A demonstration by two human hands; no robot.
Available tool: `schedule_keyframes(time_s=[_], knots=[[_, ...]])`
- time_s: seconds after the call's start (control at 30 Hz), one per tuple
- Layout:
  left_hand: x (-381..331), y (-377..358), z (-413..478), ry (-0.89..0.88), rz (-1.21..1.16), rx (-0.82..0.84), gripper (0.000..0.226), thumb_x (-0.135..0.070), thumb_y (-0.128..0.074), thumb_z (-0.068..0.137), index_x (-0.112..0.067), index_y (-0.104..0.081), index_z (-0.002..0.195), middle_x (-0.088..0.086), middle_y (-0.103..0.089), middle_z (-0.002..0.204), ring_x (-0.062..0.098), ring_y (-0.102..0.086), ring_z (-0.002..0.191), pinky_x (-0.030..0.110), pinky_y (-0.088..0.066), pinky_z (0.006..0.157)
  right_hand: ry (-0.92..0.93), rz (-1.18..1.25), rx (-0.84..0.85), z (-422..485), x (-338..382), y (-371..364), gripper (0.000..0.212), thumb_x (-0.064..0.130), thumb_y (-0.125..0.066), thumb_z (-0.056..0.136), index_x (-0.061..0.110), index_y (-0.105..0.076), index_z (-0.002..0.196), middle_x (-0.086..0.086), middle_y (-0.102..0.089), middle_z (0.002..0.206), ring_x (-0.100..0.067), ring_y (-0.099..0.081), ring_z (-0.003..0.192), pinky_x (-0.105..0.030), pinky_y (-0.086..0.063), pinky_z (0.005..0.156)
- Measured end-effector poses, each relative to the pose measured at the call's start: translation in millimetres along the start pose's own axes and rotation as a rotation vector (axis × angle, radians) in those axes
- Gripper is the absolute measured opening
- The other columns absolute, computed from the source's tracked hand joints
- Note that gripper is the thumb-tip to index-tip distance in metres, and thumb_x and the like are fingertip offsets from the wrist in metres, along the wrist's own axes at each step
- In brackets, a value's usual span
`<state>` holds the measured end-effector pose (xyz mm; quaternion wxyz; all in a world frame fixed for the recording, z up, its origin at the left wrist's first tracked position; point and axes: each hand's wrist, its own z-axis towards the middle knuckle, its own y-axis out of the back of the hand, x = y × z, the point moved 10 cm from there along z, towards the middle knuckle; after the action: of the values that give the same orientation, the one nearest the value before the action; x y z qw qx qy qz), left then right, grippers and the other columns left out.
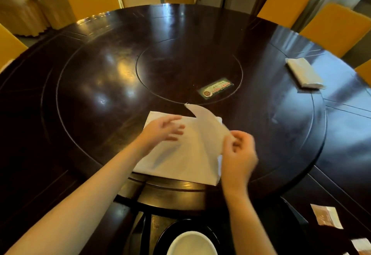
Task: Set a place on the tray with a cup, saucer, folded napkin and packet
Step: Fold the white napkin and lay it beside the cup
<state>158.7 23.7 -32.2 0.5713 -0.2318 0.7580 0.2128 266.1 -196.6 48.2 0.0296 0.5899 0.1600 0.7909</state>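
The right hand (239,150) has its fingers curled, thumb and fingertips pinching a raised flap of the white napkin (180,160); motion blur hides the exact grip. The left hand (162,128) hovers with fingers loosely spread over the far-left part of the cloth and holds nothing; I cannot tell whether it presses down.

The napkin lies part-folded on the near side of the turntable (90,78) set into the glossy round table (30,114), not on any tray. If the left hand fails to pin it, the pull on the flap is likely to drag the whole cloth across the polished wood and skew the crease. A heavy press may turn the turntable instead.

A white dish (191,242), cup or saucer unclear, sits at the bottom edge. A packet (326,216) lies to the right, where a sweeping right elbow could knock it.
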Motion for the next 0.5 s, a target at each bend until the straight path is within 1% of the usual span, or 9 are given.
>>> schedule_keyframes(time_s=[0.07, 0.1, 0.17, 0.2, 0.27, 0.33, 0.4, 0.47, 0.5], knots=[[12.9, -3.1, -28.8, -0.115, 0.329, 0.082, 0.033, -0.018, -0.064, 0.085, -0.038, -0.058, 0.11, -0.013, -0.069, 0.101, 0.0, -0.065, 0.093, 0.022, -0.051, 0.085, -0.041, 0.035, -0.119, 19.2, -18.2, 41.8, 0.009, 0.013, -0.056, 0.088, 0.021, -0.058, 0.091, 0.006, -0.059, 0.073, -0.005, -0.056, 0.063, -0.024, -0.045, 0.06], [24.4, -9.6, -43.4, -0.14, 0.467, 0.16, 0.034, -0.024, -0.066, 0.083, -0.043, -0.056, 0.11, -0.017, -0.066, 0.105, -0.005, -0.061, 0.097, 0.019, -0.048, 0.09, -0.058, 0.047, -0.154, 25.7, -28.6, 59.1, 0.009, 0.015, -0.055, 0.088, 0.022, -0.057, 0.092, 0.0, -0.061, 0.077, -0.011, -0.056, 0.065, -0.028, -0.046, 0.061], [42.9, -21.6, -65.2, -0.219, 0.71, 0.26, 0.039, -0.041, -0.064, 0.08, -0.039, -0.055, 0.118, -0.018, -0.06, 0.116, -0.005, -0.052, 0.109, 0.017, -0.039, 0.098, -0.098, 0.034, -0.198, 32.5, -51.6, 86.7, 0.009, 0.016, -0.053, 0.089, 0.022, -0.057, 0.095, -0.005, -0.06, 0.084, -0.019, -0.057, 0.069, -0.035, -0.048, 0.063], [48.2, -25.6, -70.6, -0.275, 0.803, 0.267, 0.045, -0.045, -0.064, 0.078, -0.033, -0.056, 0.121, -0.016, -0.058, 0.121, -0.001, -0.048, 0.113, 0.018, -0.035, 0.1, -0.129, 0.018, -0.218, 33.3, -64.3, 97.8, 0.01, 0.016, -0.052, 0.089, 0.021, -0.057, 0.096, 0.0, -0.06, 0.083, -0.016, -0.057, 0.069, -0.035, -0.049, 0.064], [50.2, -29.7, -74.5, -0.368, 0.907, 0.222, 0.048, -0.041, -0.066, 0.079, -0.025, -0.059, 0.123, -0.01, -0.058, 0.124, 0.006, -0.047, 0.117, 0.025, -0.036, 0.102, -0.197, -0.017, -0.228, 31.5, -91.7, 113.6, 0.011, 0.013, -0.051, 0.09, 0.018, -0.059, 0.097, 0.01, -0.056, 0.079, -0.007, -0.055, 0.066, -0.032, -0.049, 0.063], [44.6, -32.8, -77.2, -0.455, 0.988, 0.167, 0.041, -0.033, -0.068, 0.079, -0.02, -0.063, 0.118, -0.005, -0.062, 0.121, 0.012, -0.052, 0.114, 0.032, -0.042, 0.098, -0.263, -0.033, -0.178, 25.8, -117.6, 119.3, 0.012, 0.012, -0.051, 0.091, 0.018, -0.06, 0.098, 0.008, -0.058, 0.082, -0.007, -0.056, 0.069, -0.026, -0.048, 0.061], [34.2, -37.7, -82.1, -0.567, 1.107, 0.117, 0.031, -0.018, -0.068, 0.078, -0.014, -0.067, 0.109, 0.001, -0.068, 0.113, 0.019, -0.061, 0.104, 0.032, -0.049, 0.089, -0.315, -0.041, -0.105, 18.4, -138.2, 120.4, 0.014, 0.012, -0.051, 0.092, 0.018, -0.061, 0.1, -0.001, -0.062, 0.087, -0.013, -0.059, 0.07, -0.024, -0.046, 0.06], [25.0, -39.4, -88.8, -0.664, 1.238, 0.062, 0.026, -0.008, -0.057, 0.077, -0.01, -0.069, 0.1, 0.005, -0.071, 0.102, 0.023, -0.066, 0.091, 0.029, -0.052, 0.079, -0.335, -0.043, -0.051, 12.4, -151.4, 122.3, 0.016, 0.012, -0.052, 0.092, 0.013, -0.063, 0.103, -0.004, -0.064, 0.087, -0.012, -0.061, 0.069, -0.023, -0.046, 0.059], [21.4, -38.0, -91.4, -0.686, 1.287, 0.031, 0.03, -0.008, -0.049, 0.075, -0.009, -0.07, 0.096, 0.006, -0.071, 0.097, 0.023, -0.067, 0.086, 0.028, -0.052, 0.075, -0.335, -0.042, -0.017, 10.8, -154.4, 122.6, 0.017, 0.013, -0.052, 0.093, 0.011, -0.063, 0.105, -0.003, -0.064, 0.086, -0.011, -0.062, 0.069, -0.022, -0.047, 0.058]])
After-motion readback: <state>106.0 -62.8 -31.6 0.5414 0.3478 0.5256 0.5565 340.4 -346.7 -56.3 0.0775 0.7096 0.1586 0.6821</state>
